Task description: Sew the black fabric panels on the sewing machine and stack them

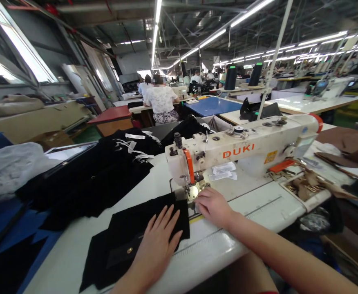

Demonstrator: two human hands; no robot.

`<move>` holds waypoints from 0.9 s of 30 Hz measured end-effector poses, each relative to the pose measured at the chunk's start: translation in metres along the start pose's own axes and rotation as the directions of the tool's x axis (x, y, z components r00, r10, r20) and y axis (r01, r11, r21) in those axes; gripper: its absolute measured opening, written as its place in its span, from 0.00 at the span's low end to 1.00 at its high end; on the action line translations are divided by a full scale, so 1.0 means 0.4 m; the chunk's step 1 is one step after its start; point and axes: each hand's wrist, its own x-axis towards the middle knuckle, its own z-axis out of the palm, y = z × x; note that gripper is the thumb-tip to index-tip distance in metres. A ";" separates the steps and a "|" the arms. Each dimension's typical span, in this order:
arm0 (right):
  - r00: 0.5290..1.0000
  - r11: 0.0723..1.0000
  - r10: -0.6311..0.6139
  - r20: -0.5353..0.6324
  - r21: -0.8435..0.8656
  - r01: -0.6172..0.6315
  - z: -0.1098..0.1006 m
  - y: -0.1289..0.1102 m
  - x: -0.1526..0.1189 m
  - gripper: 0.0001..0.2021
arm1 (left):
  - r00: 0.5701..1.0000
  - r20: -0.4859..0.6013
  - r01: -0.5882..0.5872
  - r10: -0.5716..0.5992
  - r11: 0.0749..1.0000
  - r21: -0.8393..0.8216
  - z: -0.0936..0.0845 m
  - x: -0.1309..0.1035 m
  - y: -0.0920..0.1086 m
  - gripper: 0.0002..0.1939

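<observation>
My left hand (159, 241) lies flat with fingers spread on a black fabric piece (124, 228), which rests on the white machine table (222, 247). A small gold snap (130, 250) shows on the fabric beside my wrist. The fabric's far edge reaches the needle area of a white sewing machine (240, 149) with an orange lever (189, 165). Close to the lit presser foot, my right hand (214, 207) has its fingers curled together. Whatever sits between those fingertips is too small or hidden to make out.
A heap of black fabric pieces (90, 175) with white labels lies left of the machine. White labels (223, 171) rest on the machine bed. At the right, a tray (304, 200) holds brown scraps and metal parts. A person (162, 100) sits ahead, back turned.
</observation>
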 end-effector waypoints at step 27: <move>0.828 0.782 0.559 0.050 -0.364 -0.506 -0.203 0.198 0.005 0.10 | 0.961 -0.276 0.035 0.001 0.992 0.124 0.028 0.056 0.008 0.26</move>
